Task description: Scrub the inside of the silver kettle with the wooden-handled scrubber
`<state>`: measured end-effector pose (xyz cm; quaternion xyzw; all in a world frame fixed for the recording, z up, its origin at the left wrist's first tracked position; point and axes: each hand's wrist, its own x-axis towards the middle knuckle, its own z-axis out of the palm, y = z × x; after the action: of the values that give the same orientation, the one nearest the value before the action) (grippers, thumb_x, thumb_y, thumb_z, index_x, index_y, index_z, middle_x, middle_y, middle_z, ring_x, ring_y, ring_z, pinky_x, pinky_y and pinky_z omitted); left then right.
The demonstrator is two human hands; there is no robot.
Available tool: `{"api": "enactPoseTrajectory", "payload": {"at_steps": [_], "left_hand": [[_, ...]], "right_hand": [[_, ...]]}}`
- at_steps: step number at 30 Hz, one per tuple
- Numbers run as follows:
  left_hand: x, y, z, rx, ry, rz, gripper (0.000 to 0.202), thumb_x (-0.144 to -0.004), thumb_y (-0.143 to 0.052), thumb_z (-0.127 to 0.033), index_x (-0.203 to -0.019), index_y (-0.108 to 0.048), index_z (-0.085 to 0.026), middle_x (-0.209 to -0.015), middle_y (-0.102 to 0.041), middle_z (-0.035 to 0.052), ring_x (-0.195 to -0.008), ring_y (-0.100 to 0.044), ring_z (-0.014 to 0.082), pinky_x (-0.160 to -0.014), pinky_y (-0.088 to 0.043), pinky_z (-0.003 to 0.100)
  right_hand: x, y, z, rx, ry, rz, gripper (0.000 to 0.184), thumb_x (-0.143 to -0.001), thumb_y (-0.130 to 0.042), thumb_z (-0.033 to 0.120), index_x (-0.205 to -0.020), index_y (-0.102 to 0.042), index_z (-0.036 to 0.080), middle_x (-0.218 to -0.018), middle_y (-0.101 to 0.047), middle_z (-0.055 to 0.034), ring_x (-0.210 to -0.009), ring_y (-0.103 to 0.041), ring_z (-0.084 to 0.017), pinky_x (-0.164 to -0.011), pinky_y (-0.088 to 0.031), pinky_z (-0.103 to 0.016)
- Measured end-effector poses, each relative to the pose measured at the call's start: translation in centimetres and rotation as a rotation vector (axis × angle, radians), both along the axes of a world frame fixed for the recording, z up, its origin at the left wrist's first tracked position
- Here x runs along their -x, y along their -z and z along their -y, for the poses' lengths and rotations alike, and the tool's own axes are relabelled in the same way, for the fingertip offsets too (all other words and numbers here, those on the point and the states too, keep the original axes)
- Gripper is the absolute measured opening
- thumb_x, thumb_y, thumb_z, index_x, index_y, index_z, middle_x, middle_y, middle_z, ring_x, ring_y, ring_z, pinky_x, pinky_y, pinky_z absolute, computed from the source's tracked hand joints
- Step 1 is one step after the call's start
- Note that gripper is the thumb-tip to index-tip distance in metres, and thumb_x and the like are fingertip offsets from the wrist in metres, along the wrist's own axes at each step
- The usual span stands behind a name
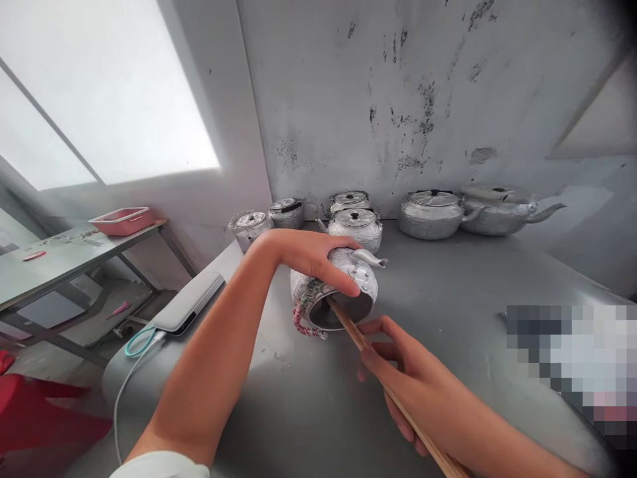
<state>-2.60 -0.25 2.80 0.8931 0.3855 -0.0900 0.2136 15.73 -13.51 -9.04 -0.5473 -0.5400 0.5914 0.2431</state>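
A silver hammered teapot [365, 282] lies tipped on the table, its round opening facing me and its spout pointing right. My left hand [318, 255] is wrapped over the top of it, thumb near the rim. A handle wound with red and green cord [300, 315] hangs by the opening on the left. In my right hand [408, 365] is a thin wooden stick [355, 332], gripped between thumb and fingers. The stick's far end goes into the opening, where its tip is hidden in the dark inside.
Several lidded silver teapots [430, 216] stand along the wall at the back of the grey table [448, 305]. A white power bank [192, 302] with a cable lies by the left edge. Further left are a side table with a pink basket [124, 221] and a red stool [44, 418].
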Motion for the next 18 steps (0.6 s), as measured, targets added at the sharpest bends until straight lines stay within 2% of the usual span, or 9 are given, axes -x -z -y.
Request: {"api": "enactPoseTrajectory", "payload": {"at_steps": [2, 4, 7, 10, 13, 16, 18], "left_hand": [[0.0, 0.0, 0.0, 0.005, 0.001, 0.005, 0.102, -0.069, -0.062, -0.079, -0.155, -0.028, -0.035, -0.156, -0.040, -0.0010, -0.135, -0.044, 0.0301, -0.105, -0.040, 0.033], [0.0, 0.1, 0.0, 0.006, 0.001, 0.008, 0.102, -0.069, -0.062, -0.078, -0.155, -0.029, -0.035, -0.158, -0.038, -0.0008, -0.135, -0.044, 0.0309, -0.106, -0.039, 0.034], [0.0, 0.1, 0.0, 0.003, 0.002, 0.013, 0.101, -0.070, -0.062, -0.078, -0.155, -0.029, -0.035, -0.158, -0.037, -0.0006, -0.135, -0.044, 0.0313, -0.108, -0.037, 0.035], [0.1, 0.1, -0.1, -0.005, 0.012, 0.016, 0.102, -0.070, -0.062, -0.079, -0.155, -0.029, -0.034, -0.156, -0.040, -0.0006, -0.134, -0.045, 0.0300, -0.107, -0.038, 0.033], [0.1, 0.1, -0.1, 0.003, 0.013, 0.018, 0.099, -0.070, -0.063, -0.078, -0.154, -0.031, -0.035, -0.154, -0.043, -0.0009, -0.130, -0.048, 0.0293, -0.105, -0.040, 0.032], [0.0, 0.0, 0.0, 0.001, 0.016, 0.023, 0.097, -0.070, -0.063, -0.078, -0.152, -0.033, -0.035, -0.153, -0.044, -0.0011, -0.129, -0.050, 0.0295, -0.106, -0.039, 0.033], [0.0, 0.1, 0.1, 0.005, 0.018, 0.026, 0.098, -0.069, -0.063, -0.078, -0.152, -0.033, -0.035, -0.153, -0.044, -0.0010, -0.130, -0.050, 0.0296, -0.106, -0.039, 0.033]], "right_hand": [[-0.2, -0.4, 0.0, 0.054, 0.003, -0.050, 0.026, -0.097, -0.045, 0.036, -0.122, -0.040, 0.029, -0.100, -0.060, 0.0010, -0.036, -0.044, -0.002, -0.031, -0.039, -0.017], [-0.3, -0.4, 0.2, 0.086, -0.014, -0.116, 0.036, -0.095, -0.050, 0.033, -0.128, -0.037, 0.030, -0.109, -0.061, -0.0017, -0.038, -0.051, -0.003, -0.035, -0.044, -0.019], [-0.3, 0.2, 0.7, 0.126, -0.073, -0.142, 0.037, -0.096, -0.049, 0.041, -0.130, -0.038, 0.029, -0.115, -0.063, -0.0043, -0.044, -0.063, -0.007, -0.041, -0.050, -0.021], [0.1, 0.9, 1.3, 0.199, -0.117, -0.072, 0.036, -0.101, -0.036, 0.046, -0.129, -0.039, 0.024, -0.094, -0.070, -0.0028, -0.041, -0.062, -0.009, -0.040, -0.047, -0.020], [0.5, 1.1, 1.7, 0.223, -0.099, 0.019, 0.035, -0.104, -0.026, 0.045, -0.126, -0.040, 0.021, -0.065, -0.063, 0.0033, -0.040, -0.059, -0.011, -0.038, -0.044, -0.018], [0.9, 0.8, 2.0, 0.197, -0.071, 0.108, 0.038, -0.103, -0.026, 0.049, -0.108, -0.050, 0.021, -0.055, -0.052, 0.0070, -0.035, -0.050, -0.008, -0.037, -0.042, -0.017], [1.0, 0.4, 2.1, 0.171, -0.060, 0.153, 0.042, -0.102, -0.026, 0.053, -0.095, -0.052, 0.021, -0.055, -0.050, 0.0070, -0.035, -0.046, -0.006, -0.036, -0.042, -0.016]]}}
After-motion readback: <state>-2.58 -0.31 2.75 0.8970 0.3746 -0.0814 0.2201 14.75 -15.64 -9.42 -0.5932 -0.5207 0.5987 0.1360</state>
